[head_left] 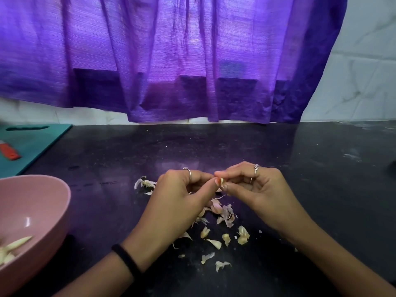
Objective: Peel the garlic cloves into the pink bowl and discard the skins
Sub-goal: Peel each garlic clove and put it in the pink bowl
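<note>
Both hands meet above mid-bench. Left hand (182, 194) and right hand (255, 187) each curl thumb and fingertips onto one small garlic clove (221, 181), pinched between them; the clove is mostly hidden by the fingers, so how much skin remains cannot be told. Loose skins (222, 213) lie scattered on the dark bench (321, 189) under and just in front of the hands; a few more sit just beyond the left hand. Pink bowl (42, 202), cut off at the left edge, holds peeled cloves (15, 245), partly out of view. Teal cutting board (38, 142), far left, also cropped. Bare bench lies right of the hands.
</note>
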Demonstrator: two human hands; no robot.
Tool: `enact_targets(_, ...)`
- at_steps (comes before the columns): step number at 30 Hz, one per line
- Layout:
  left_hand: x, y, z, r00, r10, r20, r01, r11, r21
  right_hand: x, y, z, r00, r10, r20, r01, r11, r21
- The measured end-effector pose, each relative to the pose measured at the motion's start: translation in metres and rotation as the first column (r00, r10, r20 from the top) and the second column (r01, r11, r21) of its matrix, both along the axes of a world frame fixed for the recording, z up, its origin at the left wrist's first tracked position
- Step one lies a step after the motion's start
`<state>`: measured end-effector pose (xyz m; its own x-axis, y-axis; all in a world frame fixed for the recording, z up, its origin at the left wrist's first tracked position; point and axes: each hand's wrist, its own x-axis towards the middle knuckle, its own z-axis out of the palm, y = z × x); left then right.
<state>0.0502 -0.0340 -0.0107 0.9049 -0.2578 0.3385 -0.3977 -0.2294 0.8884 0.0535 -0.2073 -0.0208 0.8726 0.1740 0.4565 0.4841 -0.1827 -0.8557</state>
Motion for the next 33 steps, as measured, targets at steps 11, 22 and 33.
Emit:
enact_targets(11,0.0037,0.0014,-0.0042,0.999,0.015,0.033,-0.016,0.999,0.034,0.0010,-0.0015,-0.0009,1.000,0.007,0.015,-0.007,1.000,-0.003)
enact_targets(22,0.0041,0.0007,-0.0042,0.998,0.021,0.060,-0.025,0.998,0.059,0.0022,-0.0029,-0.0029,0.999,0.009,0.036,-0.008,1.000,-0.023)
enact_targets(33,-0.0003,-0.0009,-0.0034,0.951,0.060,0.302,-0.119,0.976,0.180,0.0033,-0.0016,-0.0096,0.952,-0.071,0.297,0.137,0.969,-0.208)
